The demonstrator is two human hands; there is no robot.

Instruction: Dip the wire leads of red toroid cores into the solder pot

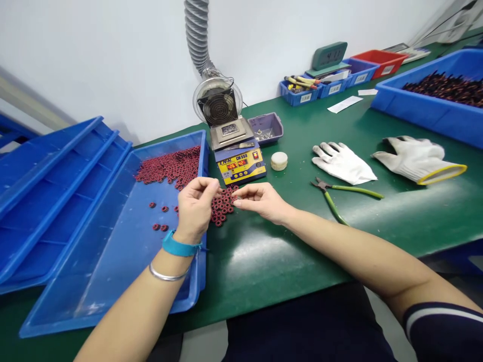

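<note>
A pile of small red-and-black wound ring coils lies on the green table in front of the solder pot. My left hand is over the right rim of the blue tray, thumb and fingers pinched together; what they hold is hidden. At the right edge of the pile is my right hand, its thumb and fingertips closed around something too small to make out. The blue tray holds many more coils at its far end, with several loose ones nearer me.
Behind the pot stands a fan under a grey hose. To the right are a purple bin, a round white container, green-handled cutters, white gloves and a large blue bin. Stacked blue trays lean at left.
</note>
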